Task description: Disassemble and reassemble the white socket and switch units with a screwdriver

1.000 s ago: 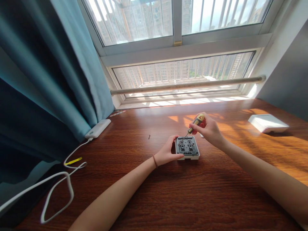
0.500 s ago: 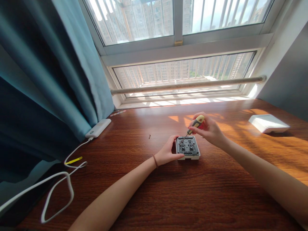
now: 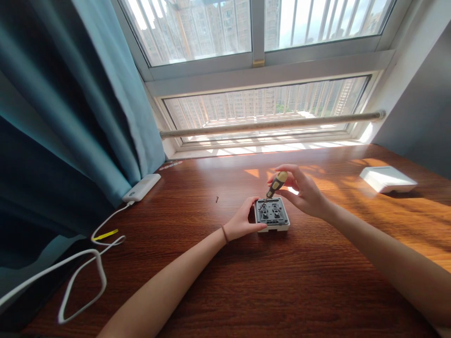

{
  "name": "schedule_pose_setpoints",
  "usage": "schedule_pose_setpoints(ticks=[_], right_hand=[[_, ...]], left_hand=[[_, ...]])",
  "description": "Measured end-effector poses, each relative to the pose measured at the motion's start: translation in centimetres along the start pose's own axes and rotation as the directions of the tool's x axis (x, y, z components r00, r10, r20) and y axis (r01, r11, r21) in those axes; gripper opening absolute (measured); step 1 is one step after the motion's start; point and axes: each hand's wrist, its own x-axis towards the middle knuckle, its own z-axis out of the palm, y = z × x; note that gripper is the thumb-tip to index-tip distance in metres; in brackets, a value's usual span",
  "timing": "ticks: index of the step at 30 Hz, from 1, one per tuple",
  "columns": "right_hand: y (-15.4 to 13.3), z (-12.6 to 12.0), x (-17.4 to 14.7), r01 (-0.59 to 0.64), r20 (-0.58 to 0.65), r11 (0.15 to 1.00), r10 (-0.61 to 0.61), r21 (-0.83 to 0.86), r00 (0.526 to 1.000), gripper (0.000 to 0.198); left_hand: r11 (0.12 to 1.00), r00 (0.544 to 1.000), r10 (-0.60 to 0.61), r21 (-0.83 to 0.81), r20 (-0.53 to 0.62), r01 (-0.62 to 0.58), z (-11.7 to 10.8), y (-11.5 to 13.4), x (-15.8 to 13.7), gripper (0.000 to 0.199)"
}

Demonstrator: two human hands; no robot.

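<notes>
A square wall switch (image 3: 270, 220) lies on the table with its dark grey inner frame face up in a white housing. My left hand (image 3: 243, 221) grips its left side, thumb along the near edge and fingers at the far left corner. A screwdriver (image 3: 276, 184) with a yellow and dark grey handle stands tilted over the switch, its tip at the left part of the frame. The fingers of my right hand (image 3: 303, 190) are around the handle, the thumb by its lower end. Whether the tip sits in a screw is too small to tell.
A loose screw (image 3: 217, 199) lies on the brown wooden table (image 3: 218, 281), left of the switch. On the right is a white square panel (image 3: 387, 179). A white power bank (image 3: 143, 188) with a white cable (image 3: 100, 267) and yellow tie (image 3: 106, 234) lies by the blue curtain (image 3: 116, 117).
My right fingers have shifted on the screwdriver handle, with the thumb lower and more apart from it. The whole view has slid slightly left. My left hand keeps its grip on the switch.
</notes>
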Motion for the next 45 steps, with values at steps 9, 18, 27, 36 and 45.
schedule_pose_setpoints(ticks=[9,18,27,36,45], right_hand=[[1.0,0.6,0.0,0.091,-0.174,0.887,-0.188,-0.453,0.967,0.039],[3.2,-0.4,0.0,-0.021,-0.163,0.999,0.029,0.046,0.986,0.044],[2.5,-0.3,0.4,-0.025,-0.266,0.997,0.045,0.08,0.963,0.039],[1.7,-0.4,0.4,0.039,-0.098,0.999,-0.036,0.023,0.995,0.036],[1.5,0.2,0.4,-0.05,-0.245,0.996,0.068,0.079,0.967,0.044]], left_hand=[[1.0,1.0,0.005,-0.025,0.006,-0.005,0.1,-0.1,0.0,0.074],[1.0,1.0,-0.003,0.016,0.021,0.002,-0.1,-0.3,0.1,0.074],[1.0,1.0,-0.005,0.0,0.011,0.005,0.0,-0.2,0.1,0.074],[1.0,1.0,-0.004,0.024,0.019,0.003,0.0,0.1,0.1,0.074],[1.0,1.0,0.014,-0.011,0.008,-0.014,0.2,0.3,0.1,0.071]])
